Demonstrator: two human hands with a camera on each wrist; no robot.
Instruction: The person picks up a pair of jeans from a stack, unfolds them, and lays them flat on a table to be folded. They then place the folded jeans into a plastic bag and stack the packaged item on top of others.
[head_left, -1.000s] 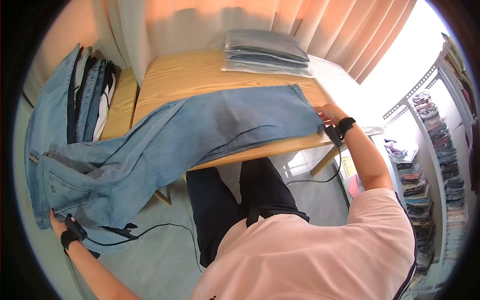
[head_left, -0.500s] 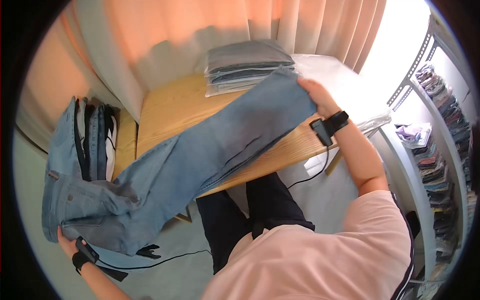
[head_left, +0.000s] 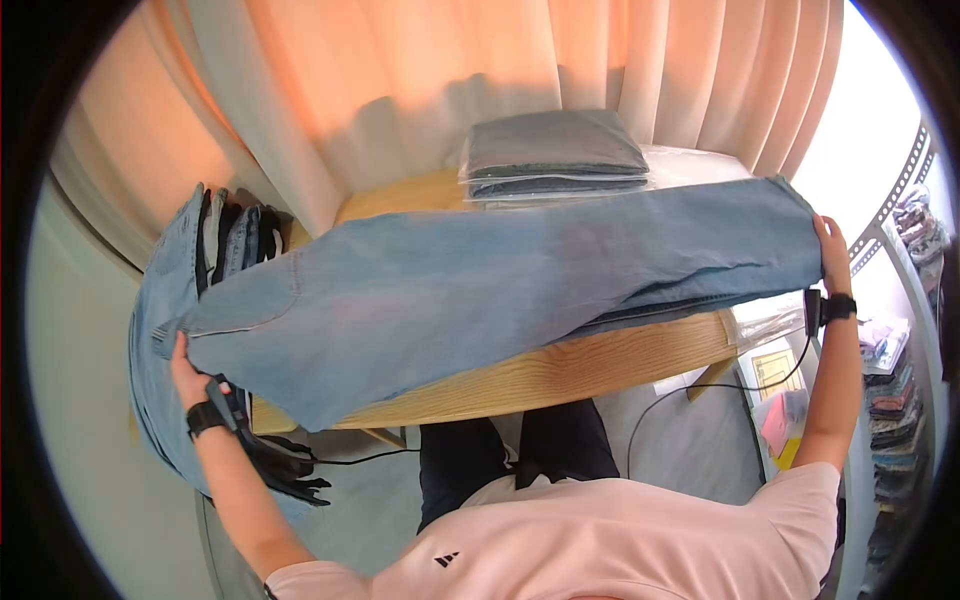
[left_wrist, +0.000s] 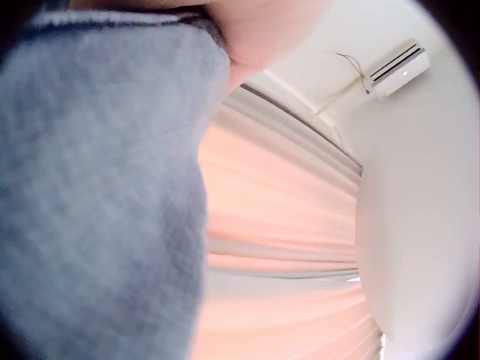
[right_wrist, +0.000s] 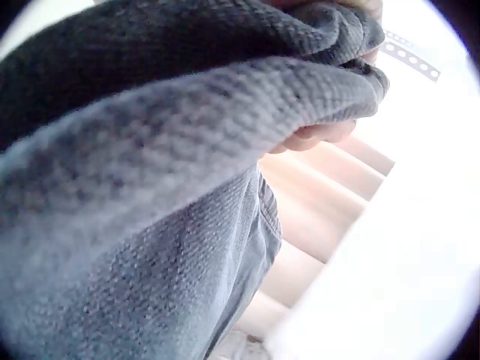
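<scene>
Raised and drawn out since half a second ago, the waist end of the light-blue jeans [head_left: 450,290] has come up, so they stretch lengthwise above the wooden table [head_left: 560,375]. The left hand [head_left: 188,376] grips the waist end; the right hand [head_left: 833,255] pinches the leg hem. Behind the jeans sits a stack of plastic-bagged folded garments [head_left: 555,145]; a row of garments [head_left: 238,235] stands at the left.

A small black Adidas three-bar logo [head_left: 447,559] stood on the pale pink T-shirt [head_left: 620,530]. Any print on the yellowish sheet [head_left: 774,370] at right was too small to read, and a tiny pale mark on the wall-mounted air conditioner [left_wrist: 400,73] could not be identified. No words or numbers were legible.
</scene>
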